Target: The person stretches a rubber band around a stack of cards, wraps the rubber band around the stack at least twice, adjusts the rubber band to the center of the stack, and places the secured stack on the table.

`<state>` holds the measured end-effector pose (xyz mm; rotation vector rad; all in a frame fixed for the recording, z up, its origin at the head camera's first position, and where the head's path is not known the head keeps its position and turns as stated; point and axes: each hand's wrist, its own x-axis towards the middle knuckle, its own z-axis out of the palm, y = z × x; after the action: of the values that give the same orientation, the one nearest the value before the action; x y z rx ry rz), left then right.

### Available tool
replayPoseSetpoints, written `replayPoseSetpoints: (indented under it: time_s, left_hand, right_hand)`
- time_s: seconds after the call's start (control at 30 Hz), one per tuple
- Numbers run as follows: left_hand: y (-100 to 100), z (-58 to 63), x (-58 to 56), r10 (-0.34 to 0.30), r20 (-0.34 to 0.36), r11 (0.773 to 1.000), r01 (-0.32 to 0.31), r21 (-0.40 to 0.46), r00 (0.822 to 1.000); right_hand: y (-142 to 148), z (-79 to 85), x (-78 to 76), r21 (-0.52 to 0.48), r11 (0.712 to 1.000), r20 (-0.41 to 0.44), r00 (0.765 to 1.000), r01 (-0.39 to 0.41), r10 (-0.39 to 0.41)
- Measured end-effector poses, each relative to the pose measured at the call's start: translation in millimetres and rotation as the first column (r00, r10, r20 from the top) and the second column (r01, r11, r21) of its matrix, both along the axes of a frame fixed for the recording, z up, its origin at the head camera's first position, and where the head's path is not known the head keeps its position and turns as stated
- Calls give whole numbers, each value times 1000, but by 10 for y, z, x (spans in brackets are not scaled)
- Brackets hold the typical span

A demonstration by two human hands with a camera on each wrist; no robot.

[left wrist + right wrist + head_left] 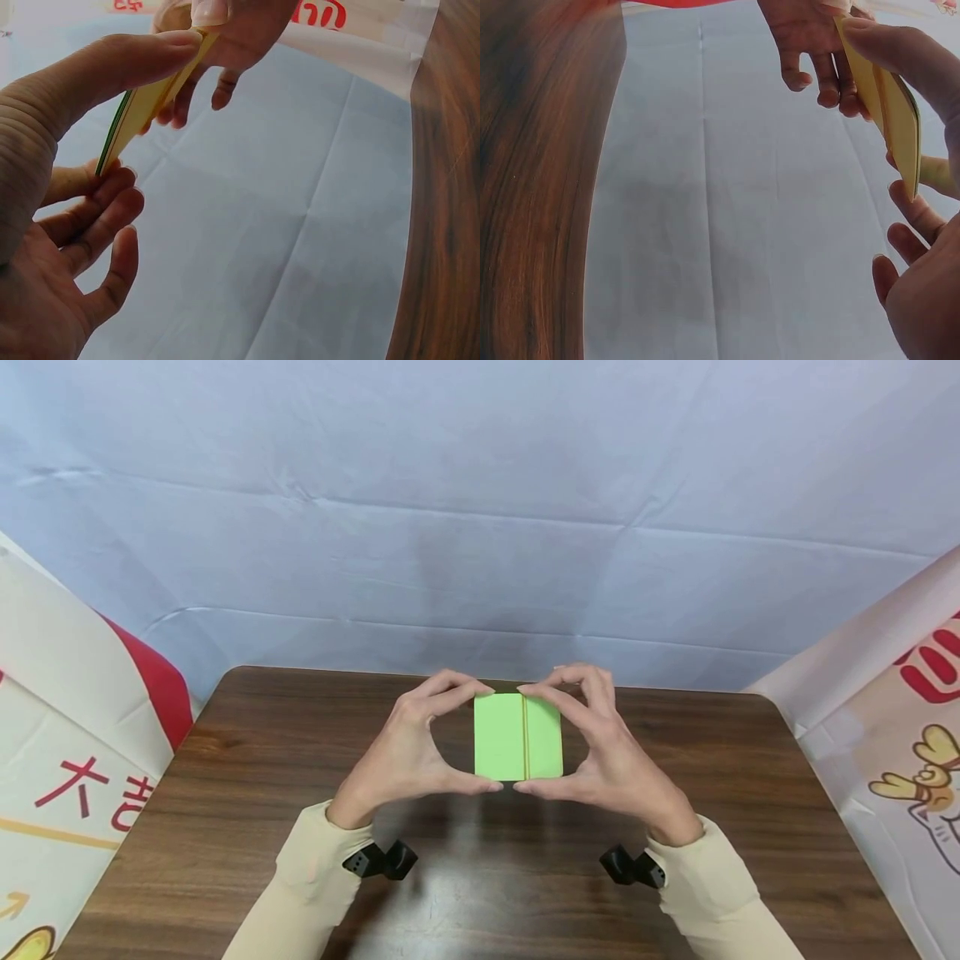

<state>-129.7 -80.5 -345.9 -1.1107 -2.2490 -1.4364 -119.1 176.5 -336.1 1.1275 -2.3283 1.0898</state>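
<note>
Between both hands, over the table, is a thin light-green square pad (498, 737); a narrow yellow-brown band runs across it, right of its middle. Its other face (864, 79) looks yellow in the wrist views, and the band line crosses that side too. My left hand (408, 743) pinches the pad by its near and far edges, thumb at the near edge and fingers at the far one. The right hand (603, 743) grips it the same way on the right side. Thumb tips and far fingertips of the two hands come close together near the band.
A dark brown wooden table (247, 810) lies below the hands. Pale blue-white cloth (480, 527) hangs behind it. Printed sheets with red characters and cartoon drawings stand at the left (82, 785) and right (922, 760). Black wrist cameras sit on both cream sleeves (322, 852).
</note>
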Motion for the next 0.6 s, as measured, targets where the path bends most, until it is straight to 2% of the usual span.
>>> replayPoseSetpoints:
  time_s: [0.23,0.4,0.6]
  left_hand:
    - [10,-15,0,-23,10,1000,23,6,1000]
    - [14,-29,-5,-22,18,1000,22,16,1000]
    - [14,-46,-13,-7,7,1000,7,27,1000]
  right_hand:
    - [14,-11,-3,20,999,37,999,-31,30]
    - [13,-4,-15,26,999,28,999,-44,43]
    - [43,31,3,75,997,54,998,3,-7]
